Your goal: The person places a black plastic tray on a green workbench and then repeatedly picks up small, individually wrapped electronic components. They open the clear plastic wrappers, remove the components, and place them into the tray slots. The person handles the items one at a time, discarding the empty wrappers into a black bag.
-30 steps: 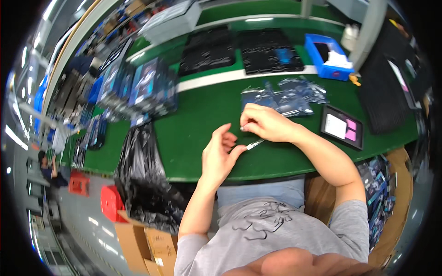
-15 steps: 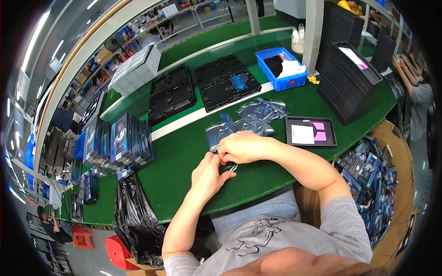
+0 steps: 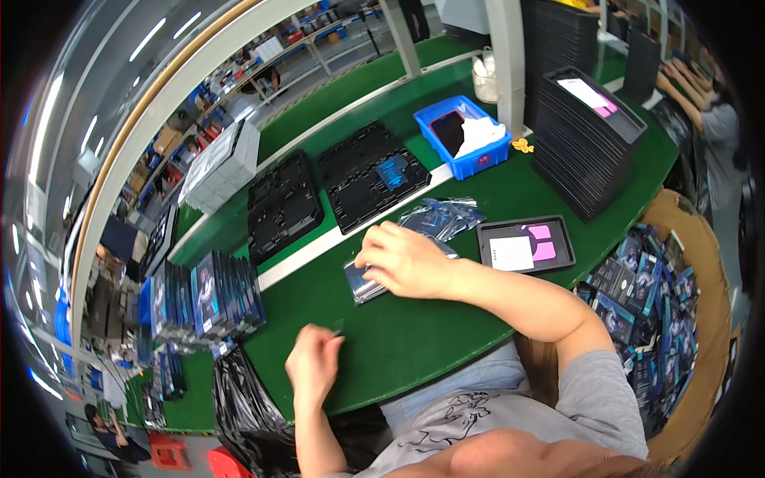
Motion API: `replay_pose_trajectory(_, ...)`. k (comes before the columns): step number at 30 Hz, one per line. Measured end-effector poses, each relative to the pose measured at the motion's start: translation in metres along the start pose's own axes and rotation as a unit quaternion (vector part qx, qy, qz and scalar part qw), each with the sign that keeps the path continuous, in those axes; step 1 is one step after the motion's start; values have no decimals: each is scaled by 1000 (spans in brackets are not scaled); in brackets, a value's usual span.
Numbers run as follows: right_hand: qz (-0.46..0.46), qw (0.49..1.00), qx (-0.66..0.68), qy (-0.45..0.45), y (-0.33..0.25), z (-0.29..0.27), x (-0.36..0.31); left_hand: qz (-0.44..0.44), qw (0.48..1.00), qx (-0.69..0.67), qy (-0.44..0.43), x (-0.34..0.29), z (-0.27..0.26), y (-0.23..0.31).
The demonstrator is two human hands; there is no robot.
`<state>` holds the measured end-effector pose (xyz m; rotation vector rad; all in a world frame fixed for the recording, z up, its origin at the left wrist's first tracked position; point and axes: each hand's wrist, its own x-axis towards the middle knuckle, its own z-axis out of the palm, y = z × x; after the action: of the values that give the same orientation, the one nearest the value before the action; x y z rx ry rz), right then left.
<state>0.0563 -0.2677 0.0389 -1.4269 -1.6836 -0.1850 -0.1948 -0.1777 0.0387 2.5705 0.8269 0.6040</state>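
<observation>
My left hand (image 3: pixel 313 362) is closed near the table's front edge, apart from the packets. A small dark sliver sticks out between its thumb and finger, too small to name. My right hand (image 3: pixel 406 261) is bent over a shiny blue-and-silver packet (image 3: pixel 362 288), thumb and fingers drawn together. What lies between its fingertips is hidden. Behind it, more shiny packets (image 3: pixel 441 217) lie in a loose heap. To the right of that hand sits a shallow black tray (image 3: pixel 564 256) holding a white card (image 3: pixel 511 253) and pink pieces (image 3: pixel 543 242).
Stacked blue-black boxes (image 3: pixel 209 296) stand at left, above a black plastic bag (image 3: pixel 243 390). Black moulded trays (image 3: pixel 283 205) lie at the back beside a blue bin (image 3: pixel 478 165). Tall stacked black trays (image 3: pixel 578 159) rise at right. A carton (image 3: pixel 701 319) full of packets stands below.
My hands have come apart. The left moved left and toward me with the small sliver; the right stays over the packets, its fingers lifted and spread differently. The whole view has shifted slightly.
</observation>
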Motion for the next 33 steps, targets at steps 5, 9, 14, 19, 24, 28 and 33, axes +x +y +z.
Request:
replay_pose_trajectory(5,73,991,-47,-99,2,15,-17,-145,885,64,438,-100,-40,-116)
replay_pose_trajectory(9,89,980,-75,-164,1,24,-21,-324,759,174,537,-239,-33,-205)
replay_pose_trajectory(14,82,979,-87,-168,5,22,-24,-454,762,251,386,-314,45,-233)
replay_pose_trajectory(19,60,980,-62,-181,9,30,-21,-464,852,150,192,-393,91,-321)
replay_pose_trajectory(24,73,973,-68,-207,10,26,-24,-514,793,319,79,-361,83,-340)
replay_pose_trajectory(28,50,975,-88,-196,13,29,-27,-587,745,317,1,-371,93,-379)
replay_pose_trajectory(33,44,983,-81,-157,11,21,-21,-490,813,296,105,-384,90,-400)
